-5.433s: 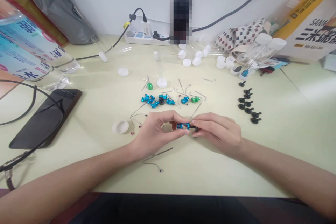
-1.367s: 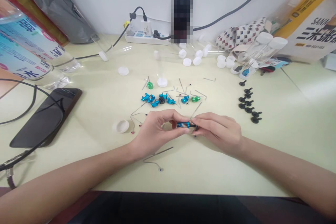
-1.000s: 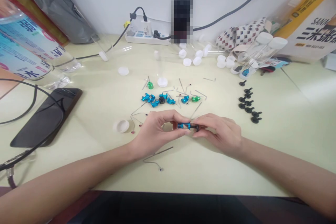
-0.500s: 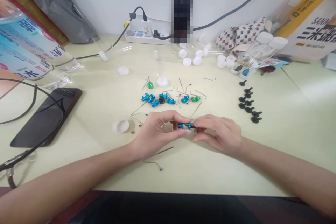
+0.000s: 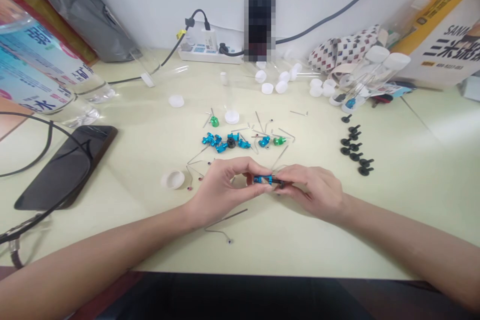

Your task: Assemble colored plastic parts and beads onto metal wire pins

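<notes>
Between its thumb and fingers, my left hand [image 5: 228,187] pinches a small blue metal fitting [image 5: 262,180] lying sideways. A black thumb screw [image 5: 278,182] meets the fitting's right end, its head pinched by my right hand [image 5: 313,190]. How deep the screw sits is hidden by the fingers. Just beyond my hands lies a cluster of blue fittings [image 5: 222,147], with a black round knob [image 5: 231,143] and a green fitting [image 5: 279,141] among them. Another green fitting [image 5: 214,121] stands farther back. Thin bent metal rods [image 5: 219,230] lie around and below my left hand.
Several black thumb screws [image 5: 355,147] lie at right. White caps [image 5: 267,89] and clear tubes [image 5: 362,80] sit toward the back. A phone [image 5: 67,167] with cables and water bottles [image 5: 45,70] occupy the left. A power strip [image 5: 210,54] rests against the wall.
My right hand's fingers have shifted slightly on the thumb screw, and its hand has moved a little left. My left hand and the fitting stay in place.
</notes>
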Motion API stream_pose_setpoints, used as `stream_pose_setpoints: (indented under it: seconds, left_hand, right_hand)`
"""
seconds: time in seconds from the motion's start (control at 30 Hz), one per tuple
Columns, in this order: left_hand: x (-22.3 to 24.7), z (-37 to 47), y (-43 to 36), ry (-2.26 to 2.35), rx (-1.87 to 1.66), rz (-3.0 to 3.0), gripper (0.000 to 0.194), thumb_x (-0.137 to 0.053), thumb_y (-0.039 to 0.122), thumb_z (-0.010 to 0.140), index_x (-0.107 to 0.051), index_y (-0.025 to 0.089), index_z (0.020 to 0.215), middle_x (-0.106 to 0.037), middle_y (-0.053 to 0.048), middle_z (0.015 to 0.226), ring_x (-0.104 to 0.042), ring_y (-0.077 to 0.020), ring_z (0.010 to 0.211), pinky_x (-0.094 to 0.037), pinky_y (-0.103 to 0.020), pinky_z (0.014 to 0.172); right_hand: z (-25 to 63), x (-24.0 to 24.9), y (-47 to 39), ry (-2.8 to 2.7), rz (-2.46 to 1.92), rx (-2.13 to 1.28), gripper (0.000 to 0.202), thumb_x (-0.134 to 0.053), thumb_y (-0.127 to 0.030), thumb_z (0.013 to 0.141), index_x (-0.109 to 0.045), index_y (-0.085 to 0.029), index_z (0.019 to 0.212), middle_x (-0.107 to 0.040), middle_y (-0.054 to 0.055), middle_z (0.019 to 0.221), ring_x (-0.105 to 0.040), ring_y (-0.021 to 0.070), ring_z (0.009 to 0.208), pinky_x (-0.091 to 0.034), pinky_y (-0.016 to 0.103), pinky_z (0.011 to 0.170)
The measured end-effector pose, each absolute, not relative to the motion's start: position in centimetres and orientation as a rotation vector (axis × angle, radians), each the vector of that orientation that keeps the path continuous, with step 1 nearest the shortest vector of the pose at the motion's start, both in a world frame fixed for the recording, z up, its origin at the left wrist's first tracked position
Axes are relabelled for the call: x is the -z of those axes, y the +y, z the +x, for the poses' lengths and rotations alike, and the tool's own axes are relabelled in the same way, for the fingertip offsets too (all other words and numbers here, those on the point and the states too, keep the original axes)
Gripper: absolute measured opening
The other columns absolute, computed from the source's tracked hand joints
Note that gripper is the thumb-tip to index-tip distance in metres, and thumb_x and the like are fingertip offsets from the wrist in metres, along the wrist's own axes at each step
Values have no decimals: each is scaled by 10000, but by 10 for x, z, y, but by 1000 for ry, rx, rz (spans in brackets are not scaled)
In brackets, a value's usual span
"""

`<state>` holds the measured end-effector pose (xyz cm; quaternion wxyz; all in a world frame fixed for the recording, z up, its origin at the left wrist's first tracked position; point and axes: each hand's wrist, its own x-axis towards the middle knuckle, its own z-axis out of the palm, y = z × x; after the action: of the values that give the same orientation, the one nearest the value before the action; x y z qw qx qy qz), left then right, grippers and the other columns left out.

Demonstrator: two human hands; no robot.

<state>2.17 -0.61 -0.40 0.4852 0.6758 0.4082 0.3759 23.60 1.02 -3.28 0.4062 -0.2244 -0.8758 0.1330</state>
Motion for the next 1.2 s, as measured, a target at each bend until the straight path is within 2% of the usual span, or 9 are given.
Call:
stream_pose_setpoints:
  seconds: [0.3,0.47,0.73,0.9,1.2]
  left_hand:
    - [3,22,-6,996,-891,1656,151,-692,228,755,-687,191,901,-701,-35,842,-638,-161,766,-504,-288,712]
    - [4,23,-5,990,-895,1642,141,-690,225,758,-686,188,893,-703,-37,849,-639,-166,778,-501,-300,735]
    - [4,22,-5,998,-891,1655,151,-693,234,753,-684,185,896,-703,-41,842,-641,-170,775,-506,-298,722]
    - [4,22,-6,998,-894,1650,146,-691,239,755,-679,183,888,-704,-44,852,-648,-174,785,-516,-298,721]
    - [4,22,-6,992,-887,1645,139,-692,228,754,-682,179,883,-703,-42,850,-642,-166,780,-508,-291,724]
  right_hand:
    - [237,32,10,-2225,-561,-263,227,-628,-216,830,-561,-140,1033,-704,27,801,-668,112,700,-548,191,623]
    - [234,26,12,-2237,-541,-199,201,-629,-227,830,-580,-132,1000,-690,44,773,-665,129,728,-562,216,660]
    - [233,22,10,-2234,-534,-213,180,-608,-192,836,-584,-136,1006,-665,98,878,-649,154,796,-563,248,651]
    - [232,23,9,-2210,-533,-271,248,-613,-206,835,-548,-128,1062,-671,66,829,-648,139,759,-559,243,666]
    - [232,22,9,-2228,-534,-256,209,-599,-226,850,-549,-137,1033,-668,54,780,-639,127,707,-545,229,624]
